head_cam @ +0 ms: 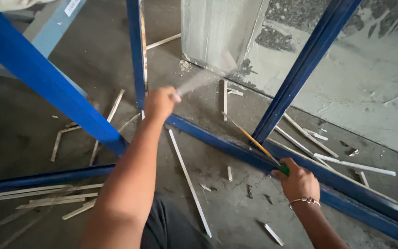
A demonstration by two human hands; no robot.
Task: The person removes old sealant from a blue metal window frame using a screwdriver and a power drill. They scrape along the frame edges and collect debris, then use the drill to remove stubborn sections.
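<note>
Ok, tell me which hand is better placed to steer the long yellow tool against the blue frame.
Right. The right hand already has its grip on the green handle of the yellow tool, whose tip lies near the blue frame. The left hand is by the upright, gripping a blurred object.

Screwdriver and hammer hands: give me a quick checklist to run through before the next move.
1. Right hand grips the screwdriver by its green handle: ok.
2. Screwdriver tip placed along the blue frame rail: cannot tell, the tip is thin and hard to place.
3. Left hand raised with a tool: ok, but the tool is motion-blurred, so its kind is unclear.
4. Right hand clear of the blurred tool: ok, they are well apart.
5. Floor around the rail: not ok, loose white strips and small bits lie scattered.
6. Bracelet on the right wrist clear of the frame: ok.
</note>
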